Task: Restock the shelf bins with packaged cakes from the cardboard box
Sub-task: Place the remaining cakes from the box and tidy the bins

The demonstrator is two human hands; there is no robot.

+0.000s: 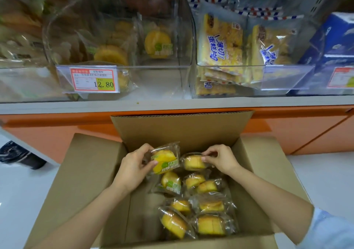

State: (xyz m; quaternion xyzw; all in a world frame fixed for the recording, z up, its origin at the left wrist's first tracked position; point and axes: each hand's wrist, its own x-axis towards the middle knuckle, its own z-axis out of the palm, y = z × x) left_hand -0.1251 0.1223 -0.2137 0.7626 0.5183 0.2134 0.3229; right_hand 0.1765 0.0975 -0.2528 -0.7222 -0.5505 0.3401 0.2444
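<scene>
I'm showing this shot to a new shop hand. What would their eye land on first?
Likely the open cardboard box at bottom centre, yellow wrapped cakes piled along its right side. Over it the left hand holds one cake pack while the right hand pinches a second pack. Above, a red price tag reading 12.80 fronts a clear bin with few cakes.

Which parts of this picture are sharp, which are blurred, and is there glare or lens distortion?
Head view: price tag and packaged cakes in the cardboard box are sharp; upper-left bins and the dark object at left are blurred; reflections veil the clear bin front; the wide lens bows its walls.
</scene>
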